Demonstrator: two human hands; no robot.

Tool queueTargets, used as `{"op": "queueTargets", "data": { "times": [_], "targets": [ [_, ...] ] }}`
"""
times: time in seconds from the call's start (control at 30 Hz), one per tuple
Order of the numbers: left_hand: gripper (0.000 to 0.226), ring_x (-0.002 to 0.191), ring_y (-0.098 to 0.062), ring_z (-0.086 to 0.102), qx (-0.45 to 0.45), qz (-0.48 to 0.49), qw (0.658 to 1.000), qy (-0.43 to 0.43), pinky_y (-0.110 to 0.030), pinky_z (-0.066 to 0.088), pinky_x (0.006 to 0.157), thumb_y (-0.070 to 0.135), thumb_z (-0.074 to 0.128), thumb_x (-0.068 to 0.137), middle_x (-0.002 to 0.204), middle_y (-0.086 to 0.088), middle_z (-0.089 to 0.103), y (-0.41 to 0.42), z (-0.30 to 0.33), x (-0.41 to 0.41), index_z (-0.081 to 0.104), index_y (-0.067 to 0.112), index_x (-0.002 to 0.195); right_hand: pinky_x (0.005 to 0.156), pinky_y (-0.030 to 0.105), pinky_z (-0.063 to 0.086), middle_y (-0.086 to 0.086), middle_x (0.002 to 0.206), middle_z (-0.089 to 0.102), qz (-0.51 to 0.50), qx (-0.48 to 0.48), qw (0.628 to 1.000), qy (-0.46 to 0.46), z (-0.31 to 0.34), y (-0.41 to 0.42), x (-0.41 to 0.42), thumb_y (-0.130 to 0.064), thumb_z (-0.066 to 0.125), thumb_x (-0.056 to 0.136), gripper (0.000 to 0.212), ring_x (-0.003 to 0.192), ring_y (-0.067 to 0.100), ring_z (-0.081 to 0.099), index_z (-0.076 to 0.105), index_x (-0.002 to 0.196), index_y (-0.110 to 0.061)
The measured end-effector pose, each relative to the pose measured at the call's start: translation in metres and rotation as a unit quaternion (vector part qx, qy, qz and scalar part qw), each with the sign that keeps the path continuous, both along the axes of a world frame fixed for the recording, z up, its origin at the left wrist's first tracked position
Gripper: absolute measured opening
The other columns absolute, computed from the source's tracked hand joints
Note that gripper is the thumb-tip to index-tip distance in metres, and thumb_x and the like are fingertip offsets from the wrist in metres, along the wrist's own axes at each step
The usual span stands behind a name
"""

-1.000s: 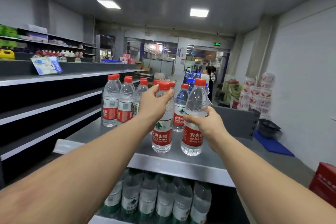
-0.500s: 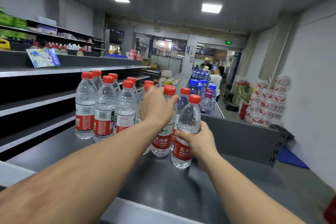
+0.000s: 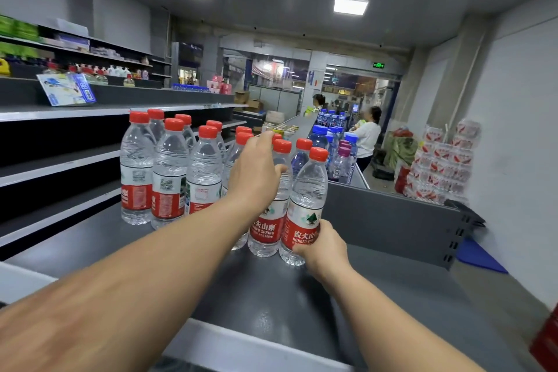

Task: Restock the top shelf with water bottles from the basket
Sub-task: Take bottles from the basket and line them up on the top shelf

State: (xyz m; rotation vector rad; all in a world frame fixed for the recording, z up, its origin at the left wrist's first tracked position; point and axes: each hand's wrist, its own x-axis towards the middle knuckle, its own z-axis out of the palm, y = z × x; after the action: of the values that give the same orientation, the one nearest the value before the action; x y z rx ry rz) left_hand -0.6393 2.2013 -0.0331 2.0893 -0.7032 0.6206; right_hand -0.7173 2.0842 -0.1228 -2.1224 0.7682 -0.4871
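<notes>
Around us the aisle is busy. To the left run dark shelves (image 3: pixel 60 160) in tiers, the upper one carrying a tilted blue card (image 3: pixel 68 93) and small bottles behind it. Far along the same gondola stands a cluster of blue-capped bottles (image 3: pixel 327 142), and beyond them two people (image 3: pixel 367 133) stand near the doorway. At the right wall we see stacked red-and-white packs (image 3: pixel 444 166), and a blue mat (image 3: pixel 480 257) on the floor.

On the grey top shelf (image 3: pixel 271 305) in front of us a group of red-capped water bottles (image 3: pixel 169 172) stands upright at the near left, packed close together in rows. A grey end panel (image 3: pixel 392 220) closes the shelf at the far right.

Our left hand (image 3: pixel 256 175) reaches over the rows, its fingers curled round the upper part of a bottle (image 3: pixel 267 229) whose red label shows below the wrist; this bottle stands on the shelf just right of the group. Our right hand (image 3: pixel 320 246) grasps the rightmost bottle (image 3: pixel 308 199) low down, fingers wrapped round its red label, with the bottle upright on the shelf and touching the one beside it. The left forearm crosses in front of the nearer bottles and hides their lower parts.
</notes>
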Motion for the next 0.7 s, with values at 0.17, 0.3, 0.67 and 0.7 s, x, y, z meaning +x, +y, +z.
{"op": "queueTargets", "data": {
  "times": [0.17, 0.3, 0.67, 0.7],
  "targets": [
    [0.057, 0.123, -0.026, 0.053, 0.038, -0.025, 0.999, 0.030, -0.038, 0.044, 0.101, 0.014, 0.067, 0.089, 0.133, -0.006, 0.056, 0.025, -0.018, -0.011, 0.043, 0.016, 0.140, 0.095, 0.033, 0.048, 0.006, 0.122, 0.066, -0.002, -0.008, 1.000, 0.026, 0.004, 0.006, -0.015, -0.015, 0.074, 0.079, 0.046, 0.114, 0.028, 0.060, 0.057, 0.121, -0.014],
    [0.047, 0.121, -0.026, 0.055, 0.071, -0.027, 0.996, 0.057, -0.040, 0.045, 0.102, 0.020, 0.063, 0.091, 0.131, -0.008, 0.058, 0.054, -0.027, -0.027, 0.050, 0.014, 0.135, 0.098, 0.032, 0.041, 0.015, 0.138, 0.055, -0.024, -0.031, 0.998, 0.048, 0.014, 0.018, -0.034, -0.017, 0.068, 0.087, 0.058, 0.130, 0.032, 0.049, 0.046, 0.138, -0.002],
    [0.030, 0.097, -0.019, 0.063, 0.099, -0.106, 0.982, 0.118, -0.029, 0.048, 0.088, 0.032, 0.056, 0.095, 0.112, -0.006, 0.072, 0.180, -0.057, -0.128, 0.073, 0.011, 0.108, 0.083, 0.036, 0.048, 0.011, 0.098, 0.073, -0.039, -0.147, 0.985, -0.082, 0.039, 0.164, -0.124, -0.021, 0.052, 0.090, 0.022, 0.099, 0.033, 0.063, 0.070, 0.079, -0.018],
    [0.030, 0.095, -0.021, 0.065, 0.102, -0.109, 0.980, 0.128, -0.030, 0.049, 0.085, 0.031, 0.055, 0.095, 0.108, -0.008, 0.073, 0.196, -0.067, -0.141, 0.074, 0.010, 0.105, 0.081, 0.035, 0.049, 0.010, 0.093, 0.073, -0.034, -0.149, 0.985, -0.080, 0.029, 0.184, -0.134, -0.021, 0.052, 0.090, 0.023, 0.096, 0.032, 0.064, 0.071, 0.079, -0.014]
  ]
}}
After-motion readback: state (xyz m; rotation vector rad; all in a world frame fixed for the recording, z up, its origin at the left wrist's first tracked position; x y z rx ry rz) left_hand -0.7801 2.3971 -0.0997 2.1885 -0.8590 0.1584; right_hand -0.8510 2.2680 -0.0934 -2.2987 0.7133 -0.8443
